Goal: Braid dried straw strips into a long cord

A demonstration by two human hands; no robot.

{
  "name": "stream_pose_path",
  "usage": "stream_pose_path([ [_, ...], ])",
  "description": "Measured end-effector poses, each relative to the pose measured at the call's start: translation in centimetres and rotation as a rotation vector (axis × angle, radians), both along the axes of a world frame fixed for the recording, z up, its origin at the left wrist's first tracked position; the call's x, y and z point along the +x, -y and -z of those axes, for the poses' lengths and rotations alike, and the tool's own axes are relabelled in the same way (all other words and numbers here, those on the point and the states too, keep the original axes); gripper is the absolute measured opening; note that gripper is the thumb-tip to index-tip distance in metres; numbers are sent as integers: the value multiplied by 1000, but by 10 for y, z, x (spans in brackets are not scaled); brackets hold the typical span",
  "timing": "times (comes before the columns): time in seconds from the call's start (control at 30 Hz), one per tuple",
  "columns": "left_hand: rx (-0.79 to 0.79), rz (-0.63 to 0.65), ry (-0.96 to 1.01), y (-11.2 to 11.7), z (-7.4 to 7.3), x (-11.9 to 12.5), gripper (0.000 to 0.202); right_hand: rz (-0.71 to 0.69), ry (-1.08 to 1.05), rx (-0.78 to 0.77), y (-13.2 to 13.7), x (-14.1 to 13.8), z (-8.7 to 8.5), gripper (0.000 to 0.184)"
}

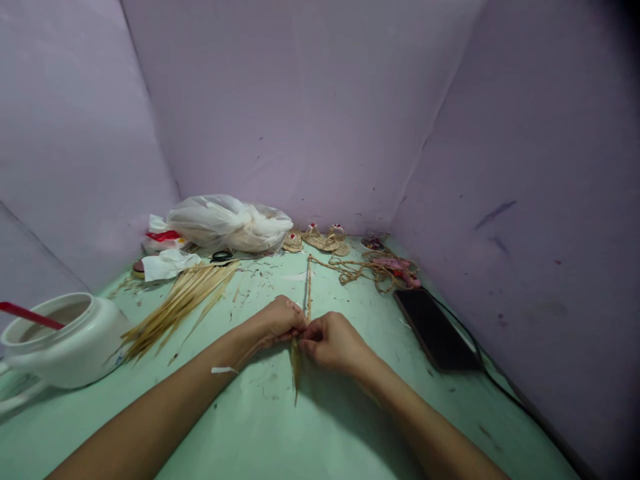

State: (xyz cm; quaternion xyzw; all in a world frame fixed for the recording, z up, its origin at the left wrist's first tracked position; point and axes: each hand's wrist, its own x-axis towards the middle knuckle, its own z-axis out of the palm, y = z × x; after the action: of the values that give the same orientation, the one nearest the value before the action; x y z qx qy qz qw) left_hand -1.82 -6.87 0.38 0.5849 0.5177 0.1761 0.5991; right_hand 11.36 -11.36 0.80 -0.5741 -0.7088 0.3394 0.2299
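My left hand (pixel 279 321) and my right hand (pixel 331 342) meet at the middle of the pale green table (pixel 260 427), both pinched shut on a thin twisted straw cord (pixel 309 283). The cord runs away from my fingers toward the back wall. Loose straw ends (pixel 296 370) hang from my fingers toward me, lying on the table. A bundle of dry straw strips (pixel 175 307) lies to the left of my left hand, apart from it.
A white pot (pixel 70 340) with a red stick stands at the left edge. A white plastic bag (pixel 230 223), scissors (pixel 223 256), small woven sandals (pixel 320 239) and tangled cord (pixel 373 269) lie at the back. A dark phone (pixel 435 327) with a cable lies right.
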Motion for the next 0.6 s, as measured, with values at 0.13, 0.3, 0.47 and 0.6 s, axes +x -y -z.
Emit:
stream_pose_path([
  [0.13, -18, 31, 139, -3, -5, -5, 6, 323, -444, -91, -16, 16, -12, 9],
  [0.3, -8, 58, 101, -7, 1, -9, 9, 250, -766, -512, -13, 5, -12, 8],
  [0.47, 12, 95, -28, -4, -2, -6, 11, 263, -536, -393, -11, -6, 1, 18],
  [0.6, 149, 115, -260, -3, -10, -4, 10, 297, -445, -323, -17, -2, 10, 16],
])
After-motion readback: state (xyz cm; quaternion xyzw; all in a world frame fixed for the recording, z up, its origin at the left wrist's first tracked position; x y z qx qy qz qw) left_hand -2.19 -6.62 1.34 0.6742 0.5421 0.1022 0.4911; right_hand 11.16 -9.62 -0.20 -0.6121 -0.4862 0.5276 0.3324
